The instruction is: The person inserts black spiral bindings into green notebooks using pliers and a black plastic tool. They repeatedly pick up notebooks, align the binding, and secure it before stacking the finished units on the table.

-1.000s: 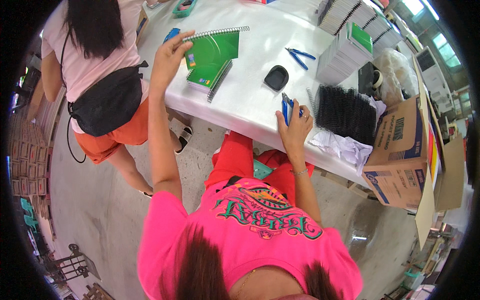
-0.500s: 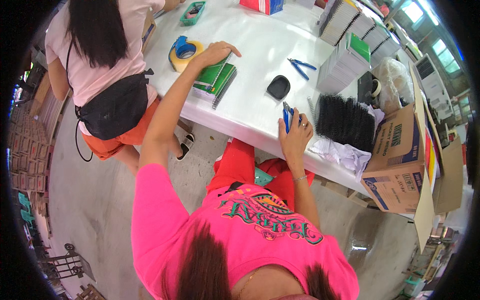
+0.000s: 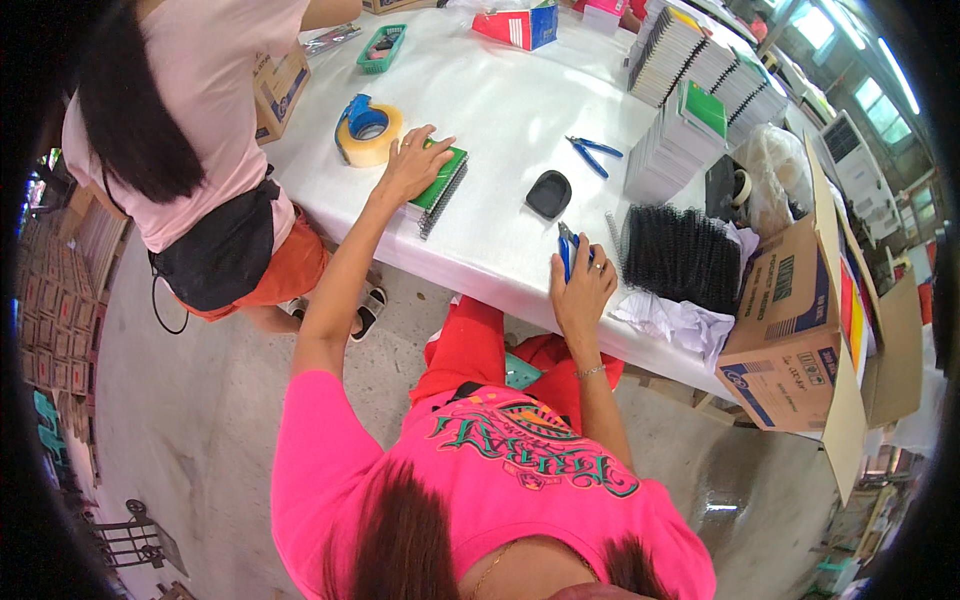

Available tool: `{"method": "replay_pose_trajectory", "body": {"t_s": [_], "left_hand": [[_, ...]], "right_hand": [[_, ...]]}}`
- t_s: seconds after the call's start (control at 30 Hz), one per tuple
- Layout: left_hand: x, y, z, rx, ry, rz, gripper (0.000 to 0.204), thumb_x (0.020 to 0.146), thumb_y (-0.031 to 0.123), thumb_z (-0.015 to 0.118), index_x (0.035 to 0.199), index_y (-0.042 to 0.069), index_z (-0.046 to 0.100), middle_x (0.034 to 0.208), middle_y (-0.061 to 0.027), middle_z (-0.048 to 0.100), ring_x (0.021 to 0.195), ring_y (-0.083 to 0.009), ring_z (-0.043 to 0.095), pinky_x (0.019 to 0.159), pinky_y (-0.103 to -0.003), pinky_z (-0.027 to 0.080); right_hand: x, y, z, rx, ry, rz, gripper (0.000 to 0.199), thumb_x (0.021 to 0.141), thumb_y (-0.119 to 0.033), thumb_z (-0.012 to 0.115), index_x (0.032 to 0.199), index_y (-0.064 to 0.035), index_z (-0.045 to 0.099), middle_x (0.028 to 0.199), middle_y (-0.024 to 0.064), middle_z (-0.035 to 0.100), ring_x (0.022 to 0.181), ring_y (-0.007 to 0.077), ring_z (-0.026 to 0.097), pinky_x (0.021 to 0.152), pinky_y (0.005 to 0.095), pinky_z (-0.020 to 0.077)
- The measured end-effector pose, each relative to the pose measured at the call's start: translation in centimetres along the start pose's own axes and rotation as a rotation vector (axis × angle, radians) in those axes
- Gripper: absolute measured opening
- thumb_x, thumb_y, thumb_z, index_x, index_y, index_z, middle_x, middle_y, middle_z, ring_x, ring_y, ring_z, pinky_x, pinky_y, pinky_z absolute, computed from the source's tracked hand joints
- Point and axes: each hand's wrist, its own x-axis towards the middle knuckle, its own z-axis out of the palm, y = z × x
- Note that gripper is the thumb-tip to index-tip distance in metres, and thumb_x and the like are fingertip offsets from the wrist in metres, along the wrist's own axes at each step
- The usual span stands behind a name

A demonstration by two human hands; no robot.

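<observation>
Both hands over the near side of the table (image 3: 480,110), as we note them. Left hand (image 3: 412,170): arm stretched well forward, palm down, fingers loosely spread over the small green spiral notebooks (image 3: 440,184), which lie near the front edge, black coil facing right. Right hand (image 3: 588,285): elbow bent, palm down, fingers closed around blue-handled cutters (image 3: 566,250), tips pointing away from the body; a thin bracelet circles the wrist.

Surface: white, smooth, lightly shining covering, its front edge bowed by the lens. We see a clear-tan tape roll (image 3: 364,151) in a blue dispenser just beside the left hand, and a rounded black dish (image 3: 548,196) between the two hands. Second blue pliers (image 3: 600,160) lie open beyond it. Upright notebook stacks (image 3: 668,148) stand at the right, pages pale, one topped in green.

Room: grey concrete floor (image 3: 250,450), worn and stained; a co-worker in a pale pink shirt (image 3: 220,110) stands at our left.

Materials: springy black binding coils (image 3: 675,255) heaped in a dense, ridged mass right of the right hand; crumpled white paper (image 3: 680,322) below them; brown corrugated carton (image 3: 785,310), flaps open.
</observation>
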Motion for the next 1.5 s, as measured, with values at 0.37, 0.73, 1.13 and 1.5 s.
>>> {"method": "replay_pose_trajectory", "body": {"t_s": [0.37, 0.73, 1.13, 1.5], "left_hand": [[-0.5, -1.2, -0.4, -0.128, 0.056, 0.105, 0.045, 0.102, 0.041, 0.047, 0.14, 0.018, 0.056, 0.144, -0.0248, 0.044, 0.133, -0.041, 0.043, 0.111, -0.05, 0.033], [-2.4, -6.0, -1.4, -0.679, 0.135, -0.287, 0.057, 0.103, 0.048, 0.044, 0.142, 0.007, 0.051, 0.135, -0.0208, 0.052, 0.126, -0.0325, 0.05, 0.105, -0.041, 0.04], [-6.7, -2.1, 2.3, -0.74, 0.581, -0.422, 0.045, 0.107, 0.032, 0.037, 0.125, 0.0, 0.063, 0.111, -0.014, 0.059, 0.099, -0.023, 0.059, 0.094, -0.035, 0.046], [-4.5, 5.5, -7.1, -0.851, 0.613, -0.236, 0.045, 0.106, 0.034, 0.043, 0.128, -0.001, 0.062, 0.126, -0.0137, 0.06, 0.118, -0.0253, 0.056, 0.107, -0.036, 0.038]], "right_hand": [[0.7, 0.1, 0.7, 0.063, 0.049, 0.06, 0.058, 0.093, -0.034, 0.063, 0.14, -0.0043, 0.047, 0.133, 0.0211, 0.046, 0.123, 0.0396, 0.041, 0.111, 0.0547, 0.0262], [8.8, 5.7, -7.7, 0.223, 0.197, 0.058, 0.049, 0.092, -0.033, 0.066, 0.136, -0.0124, 0.055, 0.136, 0.019, 0.043, 0.125, 0.0398, 0.041, 0.105, 0.0547, 0.0301], [24.8, 14.0, -10.6, 0.69, 0.354, 0.371, 0.05, 0.091, -0.041, 0.065, 0.122, -0.0024, 0.062, 0.113, 0.0193, 0.063, 0.103, 0.0286, 0.062, 0.088, 0.0401, 0.0492], [30.7, 17.0, -11.4, 0.64, -0.197, 0.409, 0.083, 0.074, -0.06, 0.079, 0.116, 0.0089, 0.062, 0.098, 0.0143, 0.063, 0.077, 0.0157, 0.051, 0.065, 0.0305, 0.0441]]}}
